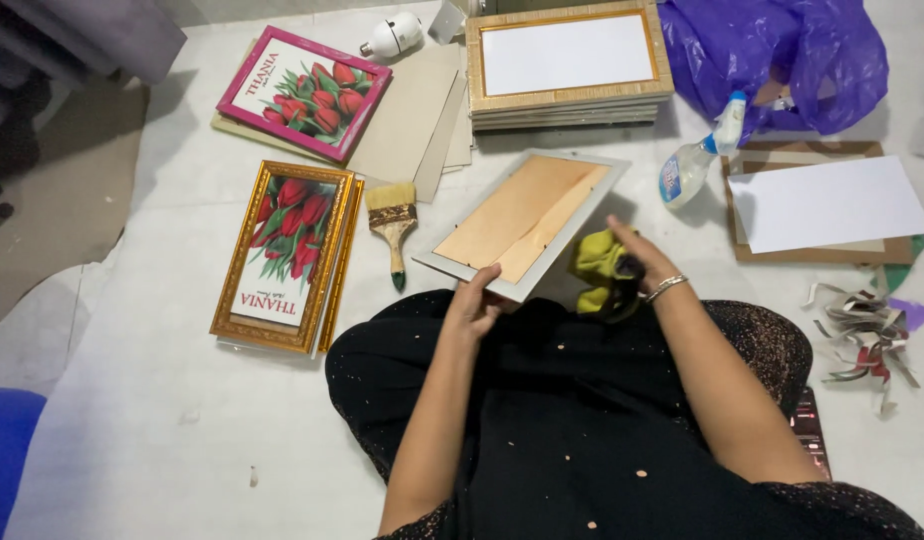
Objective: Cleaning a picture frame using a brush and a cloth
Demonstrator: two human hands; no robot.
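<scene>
Two hands work one white-edged rectangular picture frame with a tan backing board [522, 222], propped on the lap: left hand [474, 300] pinches its near edge, right hand [637, 258] clutches a soft yellow-green cloth [599, 268]. Light, stiff, likely fragile — best held by the rim. A wooden paintbrush [393, 216] lies left.

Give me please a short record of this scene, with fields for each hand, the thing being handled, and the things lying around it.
left hand: left hand grips the near edge of the silver picture frame
right hand: right hand holds a yellow cloth beside the frame
frame state: tilted, brown backing facing up
left of frame: paintbrush, gold frame with tulip picture, pink frame
beyond frame: stack of frames, light bulb
right of frame: spray bottle, purple bag, white sheet, paper scraps
</scene>
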